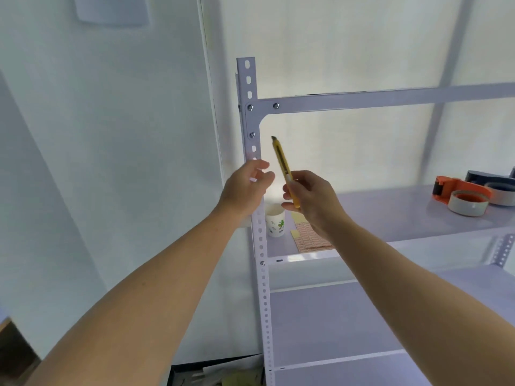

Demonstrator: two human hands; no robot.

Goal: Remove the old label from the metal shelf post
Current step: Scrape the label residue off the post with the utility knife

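Post: metal shelf post (pixel 260 246), white and perforated, upright at the shelf's left front corner.
Left hand: my left hand (pixel 246 188) is on the post below the top bracket, fingers loosely curled around its front face, grasping nothing that I can see.
Label: a small pale patch (pixel 253 179) shows at the left fingertips on the post; I cannot tell whether it is the label.
Right hand: my right hand (pixel 312 200) is clenched on a yellow utility knife (pixel 284 168), tip up, just right of the post and apart from it.
Shelf: middle shelf (pixel 390 207) carries a paper cup (pixel 275 220) and a sticker sheet (pixel 312 238) near its left front corner.
Right end: tape dispenser (pixel 457 190) and tape roll (pixel 468 203).
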